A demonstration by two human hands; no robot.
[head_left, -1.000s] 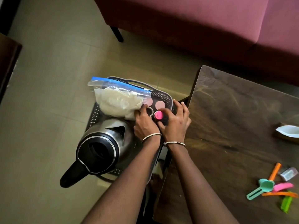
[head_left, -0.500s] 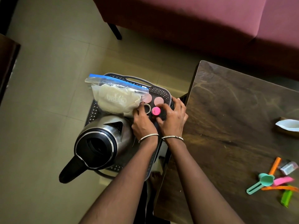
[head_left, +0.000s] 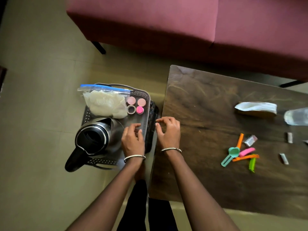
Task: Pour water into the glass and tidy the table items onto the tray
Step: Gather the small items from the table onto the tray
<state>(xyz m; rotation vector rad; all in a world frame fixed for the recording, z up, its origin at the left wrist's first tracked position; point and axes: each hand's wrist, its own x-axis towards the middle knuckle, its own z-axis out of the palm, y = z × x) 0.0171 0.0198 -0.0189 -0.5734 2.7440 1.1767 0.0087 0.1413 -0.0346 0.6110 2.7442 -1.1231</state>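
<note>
A dark perforated tray (head_left: 147, 114) sits left of the wooden table (head_left: 208, 114). On it stand a steel kettle (head_left: 96, 137) with its lid open, a zip bag (head_left: 105, 102) of white stuff, two pale pink lids (head_left: 136, 101), a small ring-like cap (head_left: 131, 109) and a bright pink cap (head_left: 140, 110). My left hand (head_left: 133, 139) hovers over the tray's near part, fingers loosely curled, empty. My right hand (head_left: 168, 130) hangs at the table's left edge, fingers apart, empty. A glass (head_left: 296, 116) lies at the table's right edge.
Coloured bag clips (head_left: 240, 154) and small wrapped sachets (head_left: 250, 140) lie on the table's right side, with a tissue holder (head_left: 256, 108) behind them. A maroon sofa (head_left: 183, 22) runs along the far side. Tiled floor (head_left: 33, 97) surrounds the tray.
Both hands have pulled back from the small caps on the tray, which stay there in a square group. The view has swung right, showing more of the table.
</note>
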